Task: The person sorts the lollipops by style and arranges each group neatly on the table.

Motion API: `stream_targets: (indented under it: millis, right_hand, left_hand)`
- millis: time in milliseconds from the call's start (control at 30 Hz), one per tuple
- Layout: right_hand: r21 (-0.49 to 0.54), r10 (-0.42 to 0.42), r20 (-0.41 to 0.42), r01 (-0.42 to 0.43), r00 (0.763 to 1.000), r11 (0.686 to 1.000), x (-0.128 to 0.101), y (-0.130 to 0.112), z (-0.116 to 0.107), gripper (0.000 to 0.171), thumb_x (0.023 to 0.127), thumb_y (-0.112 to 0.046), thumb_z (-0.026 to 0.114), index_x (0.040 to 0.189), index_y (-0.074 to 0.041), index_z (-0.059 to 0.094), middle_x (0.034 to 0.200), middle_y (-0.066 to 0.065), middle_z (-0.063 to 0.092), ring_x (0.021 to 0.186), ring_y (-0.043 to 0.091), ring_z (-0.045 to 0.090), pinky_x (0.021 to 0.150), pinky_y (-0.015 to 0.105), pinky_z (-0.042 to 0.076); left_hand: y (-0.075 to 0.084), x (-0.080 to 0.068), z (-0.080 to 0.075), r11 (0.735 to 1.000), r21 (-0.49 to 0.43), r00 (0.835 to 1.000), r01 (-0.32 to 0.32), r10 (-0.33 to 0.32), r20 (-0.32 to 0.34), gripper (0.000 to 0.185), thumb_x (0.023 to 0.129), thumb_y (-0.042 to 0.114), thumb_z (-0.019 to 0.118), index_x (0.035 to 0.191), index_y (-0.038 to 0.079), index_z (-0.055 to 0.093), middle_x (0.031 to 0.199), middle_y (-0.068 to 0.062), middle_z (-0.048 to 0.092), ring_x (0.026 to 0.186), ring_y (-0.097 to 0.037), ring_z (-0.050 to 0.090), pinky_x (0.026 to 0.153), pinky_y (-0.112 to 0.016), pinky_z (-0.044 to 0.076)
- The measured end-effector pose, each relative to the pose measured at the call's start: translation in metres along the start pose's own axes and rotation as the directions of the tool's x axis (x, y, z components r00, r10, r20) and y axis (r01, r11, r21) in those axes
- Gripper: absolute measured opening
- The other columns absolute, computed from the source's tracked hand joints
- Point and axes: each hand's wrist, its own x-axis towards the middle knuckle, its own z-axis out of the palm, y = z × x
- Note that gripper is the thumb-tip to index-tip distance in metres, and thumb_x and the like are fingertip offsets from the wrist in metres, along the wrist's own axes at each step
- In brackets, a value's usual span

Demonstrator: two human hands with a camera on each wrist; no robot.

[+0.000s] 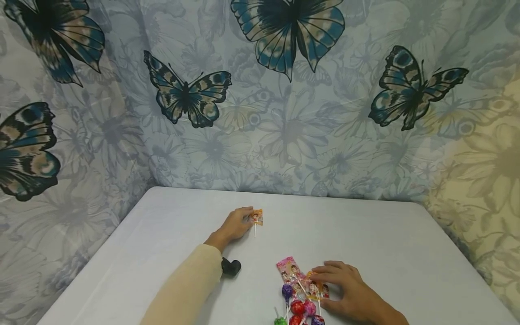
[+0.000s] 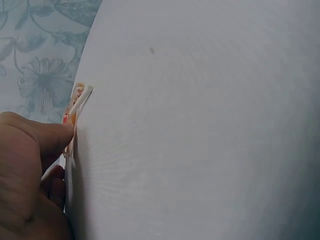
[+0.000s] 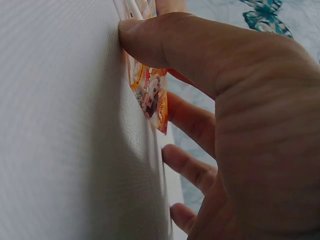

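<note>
My left hand [image 1: 235, 225] is stretched well out over the worktop [image 1: 390, 243], fingertips pressing on the near edge of a single flat lollipop [image 1: 257, 219] in an orange printed wrapper. In the left wrist view the thumb [image 2: 47, 137] bears on the wrapper's rim, so I read it as a light pinch, not a full grip. The sweet lies flat, its thin white stick pointing back toward me.

My right hand [image 1: 349, 289] rests close in, fingers spread and only slightly bent, lying on a yellow-orange wrapped lollipop [image 3: 150, 95] at the edge of the pile [image 1: 300, 298]. From the right wrist view the thumb presses it against the cloth; I cannot tell whether the fingers have lifted it.

I judge the step in hand to be setting one sweet apart at the far spot while the next is singled out. The next move would call for a clean pinch on the crinkly foil, which is thin, slippery and apt to slide on the smooth grey-white cloth.

The pile mixes flat pink and orange packets with round ball lollipops in purple, red, magenta and green. A small black object [image 1: 231, 266] lies beside my left sleeve [image 1: 183, 293]. Behind stands a pale curtain [image 1: 284, 113] printed with butterflies.
</note>
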Motion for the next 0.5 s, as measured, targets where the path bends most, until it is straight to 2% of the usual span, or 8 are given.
stream_targets:
  millis: [200,500]
  right_hand:
    - [-0.004,-0.005,-0.014,0.005,1.000,1.000,-0.0001,0.0005,-0.0017,0.047,0.068,-0.050,0.066,0.113,-0.039,0.055,0.115,-0.018,0.049,0.114,0.020,0.034,0.083,0.054,0.017]
    - [0.000,-0.106,-0.055,0.106,0.993,0.994,-0.0012,-0.0017,-0.0025,0.045,0.071,-0.042,0.067,0.113,-0.030,0.057,0.114,-0.012,0.052,0.110,0.024,0.039,0.079,0.051,0.021]
  left_hand:
    - [0.0007,0.0012,0.0024,1.000,-0.013,1.000,0.022,-0.022,-0.022,0.041,0.082,0.013,0.058,0.121,0.007,0.050,0.129,0.001,0.042,0.121,-0.020,0.030,0.098,-0.035,0.023]
    - [0.0006,-0.0011,0.0031,0.999,-0.022,0.998,0.041,-0.042,-0.040,0.041,0.081,0.011,0.058,0.120,0.005,0.051,0.128,0.001,0.043,0.121,-0.021,0.031,0.098,-0.035,0.023]
